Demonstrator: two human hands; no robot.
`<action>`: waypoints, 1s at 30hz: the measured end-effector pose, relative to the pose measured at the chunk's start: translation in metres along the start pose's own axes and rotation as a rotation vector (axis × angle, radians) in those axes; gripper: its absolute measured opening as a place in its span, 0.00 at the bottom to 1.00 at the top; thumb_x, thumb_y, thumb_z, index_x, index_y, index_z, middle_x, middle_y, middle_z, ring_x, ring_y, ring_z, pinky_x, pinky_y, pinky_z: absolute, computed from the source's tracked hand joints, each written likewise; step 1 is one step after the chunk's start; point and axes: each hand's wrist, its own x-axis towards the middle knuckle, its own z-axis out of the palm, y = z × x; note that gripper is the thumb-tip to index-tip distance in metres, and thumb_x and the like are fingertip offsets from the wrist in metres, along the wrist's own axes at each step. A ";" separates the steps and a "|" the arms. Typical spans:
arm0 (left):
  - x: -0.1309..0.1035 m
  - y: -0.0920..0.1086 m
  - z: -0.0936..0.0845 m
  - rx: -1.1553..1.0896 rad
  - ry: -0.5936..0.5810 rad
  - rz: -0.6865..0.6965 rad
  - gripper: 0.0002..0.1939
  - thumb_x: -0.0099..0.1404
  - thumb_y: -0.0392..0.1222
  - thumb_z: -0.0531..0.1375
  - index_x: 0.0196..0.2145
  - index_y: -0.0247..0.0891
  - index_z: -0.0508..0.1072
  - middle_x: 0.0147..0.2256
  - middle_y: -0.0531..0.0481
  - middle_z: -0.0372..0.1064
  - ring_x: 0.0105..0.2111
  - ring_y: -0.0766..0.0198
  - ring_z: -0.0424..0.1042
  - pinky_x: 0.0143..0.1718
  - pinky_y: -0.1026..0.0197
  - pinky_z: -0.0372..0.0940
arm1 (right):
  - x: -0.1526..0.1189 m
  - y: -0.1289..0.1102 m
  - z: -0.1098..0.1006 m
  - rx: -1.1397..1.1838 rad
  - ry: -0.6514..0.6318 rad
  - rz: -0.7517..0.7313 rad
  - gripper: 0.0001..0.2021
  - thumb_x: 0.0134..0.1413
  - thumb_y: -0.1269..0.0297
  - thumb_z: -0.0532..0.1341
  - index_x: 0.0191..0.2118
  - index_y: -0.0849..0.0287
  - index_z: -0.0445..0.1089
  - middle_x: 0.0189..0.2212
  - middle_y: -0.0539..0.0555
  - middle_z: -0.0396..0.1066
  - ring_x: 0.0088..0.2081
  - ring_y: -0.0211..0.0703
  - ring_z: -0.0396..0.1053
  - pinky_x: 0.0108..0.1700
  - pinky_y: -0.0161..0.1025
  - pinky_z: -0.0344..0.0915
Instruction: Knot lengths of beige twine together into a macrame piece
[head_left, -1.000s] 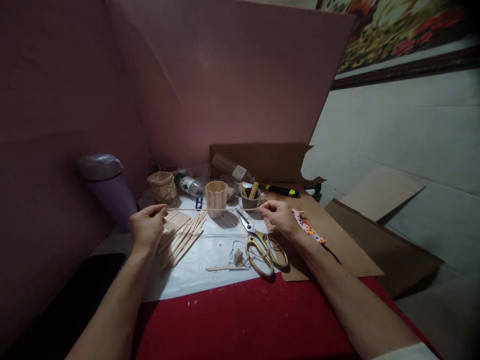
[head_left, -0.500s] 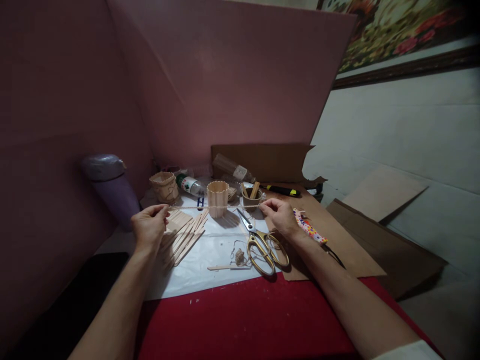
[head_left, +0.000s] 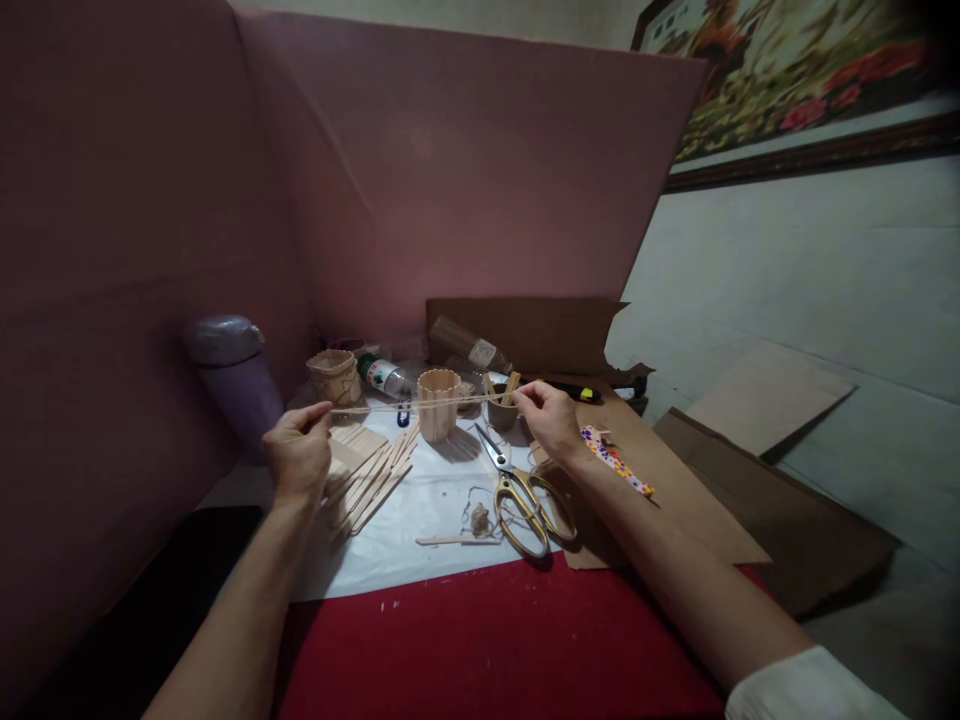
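A smooth purple tumbler [head_left: 238, 392] with a rounded, glossy lid leans at the left. Beside it, a pale wooden container [head_left: 334, 378] with a scalloped rim sits behind a loose fan of flat, round-ended wooden sticks [head_left: 375, 482]. A clear plastic bottle [head_left: 388, 378] with a green cap lies on its side. At the middle of the white sheet [head_left: 375, 565] on the red-topped counter [head_left: 495, 640] stands a ribbed cup of upright sticks [head_left: 439, 418], its rim wavy. Nearer lie a fuzzy knot of twine [head_left: 480, 518] and steel scissors [head_left: 523, 505] with gold loop handles, blades almost together. A small brown pot [head_left: 501, 414] and flat, matte cardboard [head_left: 697, 510] follow.

The left hand [head_left: 298, 455] is raised over the sticks, fingers [head_left: 318, 412] pinching one end of a thin, fibrous cord [head_left: 360, 409]. The cord runs taut across the front of the cup; whether it touches is unclear. The right hand [head_left: 551, 420], wrist bent inward, pinches the other end beside the pot.
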 end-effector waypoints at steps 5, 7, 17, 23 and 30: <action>0.018 0.019 -0.009 0.124 0.091 0.148 0.13 0.54 0.43 0.59 0.34 0.35 0.78 0.31 0.45 0.75 0.30 0.59 0.72 0.33 0.60 0.65 | 0.025 -0.018 0.009 -0.099 0.107 -0.116 0.13 0.53 0.58 0.55 0.29 0.61 0.71 0.24 0.54 0.72 0.26 0.40 0.66 0.30 0.34 0.59; 0.028 0.033 -0.011 0.208 0.101 0.183 0.12 0.54 0.41 0.58 0.33 0.34 0.78 0.30 0.45 0.75 0.30 0.59 0.72 0.34 0.59 0.65 | 0.040 -0.024 0.017 -0.222 0.137 -0.124 0.13 0.54 0.59 0.54 0.30 0.60 0.72 0.27 0.54 0.73 0.28 0.41 0.67 0.31 0.35 0.58; 0.044 0.053 0.018 0.649 -0.017 0.294 0.16 0.59 0.36 0.50 0.35 0.33 0.77 0.34 0.40 0.72 0.34 0.54 0.70 0.33 0.58 0.60 | 0.080 -0.022 0.055 -0.692 0.052 -0.079 0.13 0.59 0.62 0.50 0.37 0.57 0.72 0.36 0.57 0.74 0.34 0.44 0.70 0.32 0.36 0.56; 0.029 0.034 0.019 0.844 -0.159 0.310 0.15 0.62 0.38 0.48 0.34 0.33 0.75 0.34 0.41 0.69 0.29 0.58 0.69 0.27 0.60 0.55 | 0.064 -0.012 0.045 -0.773 -0.016 -0.245 0.12 0.59 0.62 0.51 0.36 0.59 0.70 0.36 0.57 0.73 0.37 0.44 0.69 0.33 0.36 0.53; 0.012 0.029 0.008 0.912 -0.241 0.304 0.16 0.64 0.38 0.48 0.35 0.34 0.75 0.35 0.40 0.69 0.29 0.58 0.70 0.26 0.61 0.54 | 0.043 -0.013 0.034 -0.839 -0.083 -0.411 0.12 0.61 0.64 0.50 0.36 0.61 0.69 0.37 0.58 0.71 0.39 0.44 0.67 0.33 0.37 0.52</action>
